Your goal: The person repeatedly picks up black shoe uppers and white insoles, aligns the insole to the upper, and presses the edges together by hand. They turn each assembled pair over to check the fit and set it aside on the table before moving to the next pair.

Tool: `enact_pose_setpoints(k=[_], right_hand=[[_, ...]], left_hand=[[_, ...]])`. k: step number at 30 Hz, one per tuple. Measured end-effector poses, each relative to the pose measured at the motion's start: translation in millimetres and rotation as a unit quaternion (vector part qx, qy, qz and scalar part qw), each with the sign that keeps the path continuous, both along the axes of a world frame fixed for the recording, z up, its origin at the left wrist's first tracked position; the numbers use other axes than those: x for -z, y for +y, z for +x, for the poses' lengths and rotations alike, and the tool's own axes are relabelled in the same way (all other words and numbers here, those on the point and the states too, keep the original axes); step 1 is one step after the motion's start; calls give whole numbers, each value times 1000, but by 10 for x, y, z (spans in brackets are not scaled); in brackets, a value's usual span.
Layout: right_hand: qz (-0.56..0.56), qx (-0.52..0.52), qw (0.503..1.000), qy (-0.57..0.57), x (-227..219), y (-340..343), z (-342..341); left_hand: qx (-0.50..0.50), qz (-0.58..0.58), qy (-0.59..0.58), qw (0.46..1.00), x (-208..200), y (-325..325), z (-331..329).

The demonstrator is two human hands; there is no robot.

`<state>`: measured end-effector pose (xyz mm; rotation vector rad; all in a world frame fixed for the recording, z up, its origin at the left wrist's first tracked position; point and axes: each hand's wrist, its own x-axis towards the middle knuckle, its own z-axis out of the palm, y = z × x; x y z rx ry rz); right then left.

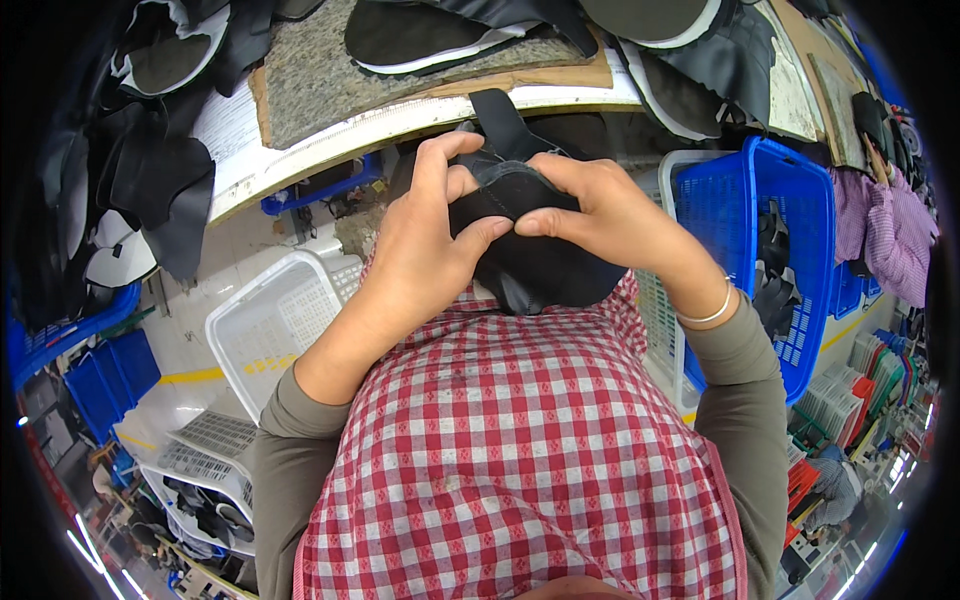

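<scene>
A black shoe upper (pixel 545 262) is held up close to my body, just off the near edge of the workbench. Along its middle runs a stitched seam, and a black strap sticks up from its far side. My left hand (pixel 425 225) grips its left edge, thumb pressed on the near face and fingers curled behind. From the other side my right hand (pixel 600 205) pinches it, the two thumb tips almost meeting at the seam. Part of the fingers is hidden behind the material.
On the workbench (pixel 235 125) lies a grey stone slab (pixel 320 80) with black uppers with white edging (pixel 430 60). More black pieces (pixel 165 180) hang over the left side. White baskets (pixel 275 310) and a blue basket (pixel 810 270) stand either side of me. A person in purple checks (pixel 895 235) is at right.
</scene>
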<state>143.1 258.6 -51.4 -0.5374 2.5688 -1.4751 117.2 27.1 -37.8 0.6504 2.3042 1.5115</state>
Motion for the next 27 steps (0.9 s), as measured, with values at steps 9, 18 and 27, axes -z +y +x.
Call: enact_pose_setpoints(k=[9,18,27], right_hand=[[-24,-11,984,-176,208,-181,-21],[-151,-35,952,-265,192,67,-282],[-166,60,909,-377,234,-68,-440]], left_hand=[[-7,-72,101,992,36,-53,-26],[-30,-81,53,995,152,-133,-111],[-16,-67,147,987,123,-104,20]])
